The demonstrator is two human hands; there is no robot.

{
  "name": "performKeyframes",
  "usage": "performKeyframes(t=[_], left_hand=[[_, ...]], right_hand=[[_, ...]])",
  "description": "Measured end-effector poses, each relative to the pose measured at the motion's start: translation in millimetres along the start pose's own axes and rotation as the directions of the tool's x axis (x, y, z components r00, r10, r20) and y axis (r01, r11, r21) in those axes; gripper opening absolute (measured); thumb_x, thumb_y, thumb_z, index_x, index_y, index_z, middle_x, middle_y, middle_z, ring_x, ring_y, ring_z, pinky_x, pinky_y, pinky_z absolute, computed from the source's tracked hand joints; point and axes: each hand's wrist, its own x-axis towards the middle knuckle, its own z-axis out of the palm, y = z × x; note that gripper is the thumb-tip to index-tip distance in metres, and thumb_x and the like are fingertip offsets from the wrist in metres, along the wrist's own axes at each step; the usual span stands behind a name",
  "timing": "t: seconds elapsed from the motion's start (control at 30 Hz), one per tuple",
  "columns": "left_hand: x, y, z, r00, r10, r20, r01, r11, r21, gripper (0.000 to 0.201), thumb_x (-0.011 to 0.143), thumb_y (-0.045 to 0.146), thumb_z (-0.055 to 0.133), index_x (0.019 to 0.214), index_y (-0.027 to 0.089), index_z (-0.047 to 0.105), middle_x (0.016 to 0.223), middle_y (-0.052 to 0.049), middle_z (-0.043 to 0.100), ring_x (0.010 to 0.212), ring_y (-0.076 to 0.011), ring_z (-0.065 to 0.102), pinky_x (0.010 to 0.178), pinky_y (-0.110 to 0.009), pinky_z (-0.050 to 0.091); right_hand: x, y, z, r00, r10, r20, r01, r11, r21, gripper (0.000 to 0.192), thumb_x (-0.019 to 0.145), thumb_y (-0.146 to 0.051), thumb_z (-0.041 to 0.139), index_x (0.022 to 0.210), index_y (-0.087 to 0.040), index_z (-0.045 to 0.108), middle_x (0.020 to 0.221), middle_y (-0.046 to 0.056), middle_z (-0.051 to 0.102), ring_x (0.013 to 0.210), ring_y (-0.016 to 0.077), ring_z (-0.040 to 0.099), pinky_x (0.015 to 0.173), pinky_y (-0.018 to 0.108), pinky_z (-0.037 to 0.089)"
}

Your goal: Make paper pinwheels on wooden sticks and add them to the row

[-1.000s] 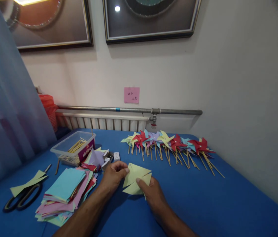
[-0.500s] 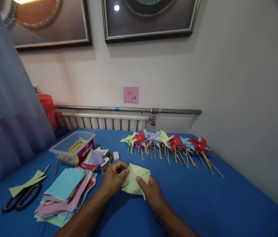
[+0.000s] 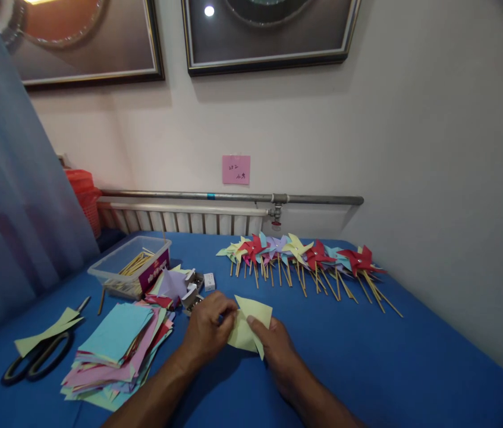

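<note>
A pale yellow paper square (image 3: 255,312) with slits cut in from its corners is held above the blue table. My left hand (image 3: 210,324) is closed, pinching the paper's left side between thumb and fingers. From the right, my right hand (image 3: 276,345) grips the sheet, thumb on top and the fingers hidden beneath. Left of my left hand lies a stack of coloured paper squares (image 3: 115,333), blue on top. Just beyond my left hand are small open boxes of metal pins (image 3: 194,284) and a folded lilac paper (image 3: 173,284).
Finished paper pinwheels (image 3: 296,249) on sticks lie in a row at the back right. A clear plastic box (image 3: 100,274) of sticks stands at the back left. Black-handled scissors (image 3: 50,359) lie at far left under a yellow paper piece (image 3: 49,333). Pipes (image 3: 233,196) run along the wall.
My left hand has shifted slightly over the paper, covering more of its left side. The paper's left part appears more bent, while my right hand keeps its grip.
</note>
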Motion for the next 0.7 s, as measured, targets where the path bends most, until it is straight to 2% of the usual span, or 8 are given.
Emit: performKeyframes(t=[0.1, 0.23, 0.47, 0.57, 0.7], left_hand=[[-2, -2, 1.1, 0.998, 0.055, 0.002, -0.055, 0.998, 0.042, 0.021, 0.090, 0.011, 0.053, 0.084, 0.021, 0.070, 0.078, -0.005, 0.068, 0.077, -0.0187, 0.064, 0.073, -0.029, 0.044], [0, -2, -0.5, 1.000, -0.003, -0.011, 0.003, 0.998, 0.057, 0.019, 0.093, 0.016, 0.055, 0.083, 0.021, 0.070, 0.079, -0.006, 0.069, 0.078, -0.0193, 0.065, 0.074, -0.030, 0.045], [1, 0, -0.7, 0.997, -0.078, 0.006, 0.077, 0.992, 0.097, 0.017, 0.089, 0.017, 0.058, 0.076, 0.021, 0.066, 0.075, -0.004, 0.067, 0.073, -0.0186, 0.063, 0.070, -0.029, 0.042], [0, -2, 0.9, 0.998, -0.053, 0.017, 0.050, 0.990, 0.133, 0.018, 0.090, 0.016, 0.055, 0.076, 0.021, 0.066, 0.074, -0.004, 0.066, 0.072, -0.0182, 0.063, 0.069, -0.029, 0.041], [-2, -5, 1.9, 0.999, 0.042, 0.028, -0.047, 0.977, 0.209, 0.023, 0.093, 0.014, 0.050, 0.081, 0.021, 0.068, 0.075, -0.004, 0.066, 0.073, -0.0184, 0.064, 0.069, -0.029, 0.042]], right_hand=[[3, 4, -2, 1.000, -0.003, -0.002, 0.003, 1.000, -0.010, 0.057, 0.073, -0.060, 0.086, 0.108, -0.015, 0.080, 0.089, 0.010, 0.084, 0.080, 0.0305, 0.079, 0.078, 0.040, 0.060], [10, 12, -5, 0.999, -0.008, -0.047, 0.006, 0.999, -0.044, 0.058, 0.067, -0.060, 0.089, 0.102, -0.014, 0.081, 0.087, 0.011, 0.084, 0.080, 0.0322, 0.079, 0.078, 0.042, 0.061], [11, 14, -7, 0.998, -0.024, -0.051, 0.020, 0.997, -0.073, 0.052, 0.071, -0.057, 0.086, 0.101, -0.015, 0.082, 0.086, 0.010, 0.085, 0.079, 0.0316, 0.080, 0.074, 0.039, 0.061], [9, 12, -6, 0.998, -0.033, -0.054, 0.029, 0.996, -0.080, 0.047, 0.074, -0.054, 0.084, 0.100, -0.016, 0.082, 0.087, 0.010, 0.085, 0.080, 0.0310, 0.079, 0.073, 0.038, 0.061], [11, 15, -6, 0.997, -0.040, -0.068, 0.034, 0.995, -0.096, 0.044, 0.074, -0.054, 0.083, 0.097, -0.017, 0.081, 0.087, 0.009, 0.085, 0.079, 0.0305, 0.079, 0.070, 0.036, 0.060]])
